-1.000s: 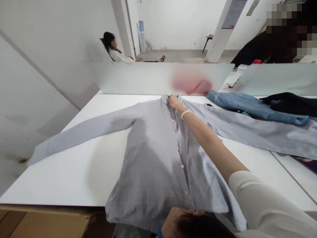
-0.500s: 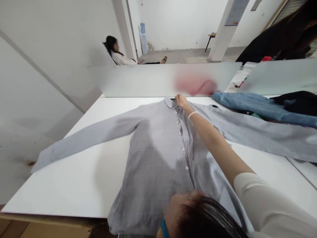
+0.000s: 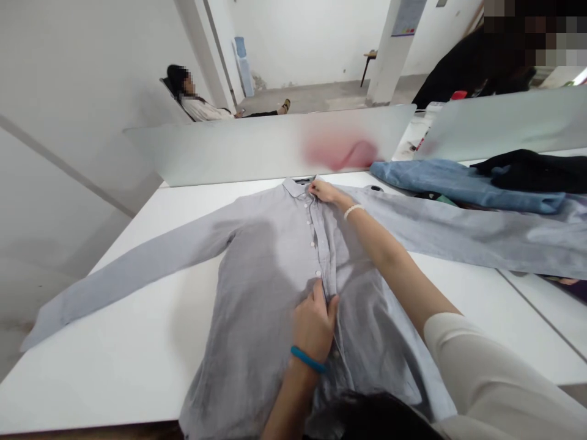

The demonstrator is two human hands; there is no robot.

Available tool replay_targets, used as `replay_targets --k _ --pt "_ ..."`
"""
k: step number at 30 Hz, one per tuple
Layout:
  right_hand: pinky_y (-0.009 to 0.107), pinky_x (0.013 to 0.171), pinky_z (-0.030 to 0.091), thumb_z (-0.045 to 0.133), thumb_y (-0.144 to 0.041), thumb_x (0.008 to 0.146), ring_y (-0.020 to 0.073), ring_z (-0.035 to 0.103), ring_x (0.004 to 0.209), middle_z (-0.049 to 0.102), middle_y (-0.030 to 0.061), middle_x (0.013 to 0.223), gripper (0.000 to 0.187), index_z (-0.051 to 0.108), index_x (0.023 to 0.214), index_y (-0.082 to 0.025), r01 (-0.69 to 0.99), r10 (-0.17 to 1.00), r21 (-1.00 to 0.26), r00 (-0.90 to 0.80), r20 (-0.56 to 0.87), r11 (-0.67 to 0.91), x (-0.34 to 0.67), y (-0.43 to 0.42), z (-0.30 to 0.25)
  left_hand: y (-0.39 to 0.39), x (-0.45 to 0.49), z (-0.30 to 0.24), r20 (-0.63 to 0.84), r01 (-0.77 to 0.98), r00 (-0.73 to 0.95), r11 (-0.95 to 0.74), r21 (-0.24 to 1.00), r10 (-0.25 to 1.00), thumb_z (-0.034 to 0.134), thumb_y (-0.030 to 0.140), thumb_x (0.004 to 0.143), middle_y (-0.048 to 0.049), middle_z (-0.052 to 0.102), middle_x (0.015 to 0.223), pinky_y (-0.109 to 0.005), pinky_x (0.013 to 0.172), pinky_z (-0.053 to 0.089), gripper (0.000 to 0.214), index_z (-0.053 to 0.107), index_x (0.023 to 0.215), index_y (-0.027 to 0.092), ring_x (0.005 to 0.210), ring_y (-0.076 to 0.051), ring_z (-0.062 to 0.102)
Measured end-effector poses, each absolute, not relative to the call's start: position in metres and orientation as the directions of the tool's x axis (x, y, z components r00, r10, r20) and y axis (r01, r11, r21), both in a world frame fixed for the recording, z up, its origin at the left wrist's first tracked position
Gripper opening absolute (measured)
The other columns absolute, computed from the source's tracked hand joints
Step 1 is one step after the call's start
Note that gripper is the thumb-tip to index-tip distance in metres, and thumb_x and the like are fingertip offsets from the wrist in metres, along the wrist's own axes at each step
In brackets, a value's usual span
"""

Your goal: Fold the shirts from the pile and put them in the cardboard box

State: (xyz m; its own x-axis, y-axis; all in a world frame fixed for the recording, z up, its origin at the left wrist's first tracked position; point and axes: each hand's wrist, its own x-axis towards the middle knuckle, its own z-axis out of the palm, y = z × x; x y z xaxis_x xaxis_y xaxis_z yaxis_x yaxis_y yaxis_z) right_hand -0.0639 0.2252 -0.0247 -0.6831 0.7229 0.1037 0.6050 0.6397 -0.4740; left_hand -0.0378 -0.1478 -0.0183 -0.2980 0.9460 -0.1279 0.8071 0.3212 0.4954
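A pale grey long-sleeved button shirt [image 3: 257, 318] lies flat and face up on a white table [image 3: 114, 354], its sleeves spread wide. My right hand [image 3: 325, 192], wearing a white bead bracelet, pinches the top of the button placket just below the collar [image 3: 296, 186]. Lower down, my left hand [image 3: 314, 327], with a blue wristband, grips the placket edge at mid-chest. Loose dark hair hangs across the bottom of the view and hides the shirt's hem.
A blue denim garment [image 3: 463, 186] and a black garment [image 3: 527, 171] lie on the table's far right, touching the shirt's sleeve. Frosted partitions [image 3: 266, 150] stand behind the table. Beyond them, one person [image 3: 195, 101] reclines in a chair, and another in dark clothing [image 3: 463, 73] stands at right.
My left hand has come up from the bottom edge onto the placket and grips it. My right hand stays at the collar. The view has shifted slightly.
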Motion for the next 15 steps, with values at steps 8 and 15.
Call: replay_targets --k 8,15 --pt "0.020 0.070 0.041 0.021 -0.022 0.095 0.0126 0.054 0.075 0.062 0.0046 0.090 0.031 0.049 0.108 -0.014 0.594 0.818 -0.592 -0.531 0.221 0.545 -0.060 0.223 -0.048 -0.102 -0.057 -0.008 -0.091 0.784 -0.274 0.277 0.555 0.957 0.040 0.031 0.092 -0.0156 0.063 0.114 -0.035 0.084 0.043 0.038 0.054 0.122 0.013 0.102 -0.026 0.060" --pt "0.023 0.078 0.041 0.024 -0.019 0.093 0.0150 0.055 0.082 0.062 0.0091 0.097 0.033 0.052 0.108 -0.010 0.553 0.779 -0.569 -0.552 0.296 0.608 -0.063 0.222 -0.048 -0.038 -0.078 -0.014 -0.097 0.621 -0.376 0.328 0.712 0.922 0.048 0.035 0.086 -0.0080 0.063 0.083 -0.030 0.079 0.039 0.026 0.061 0.076 0.015 0.089 -0.020 0.057"
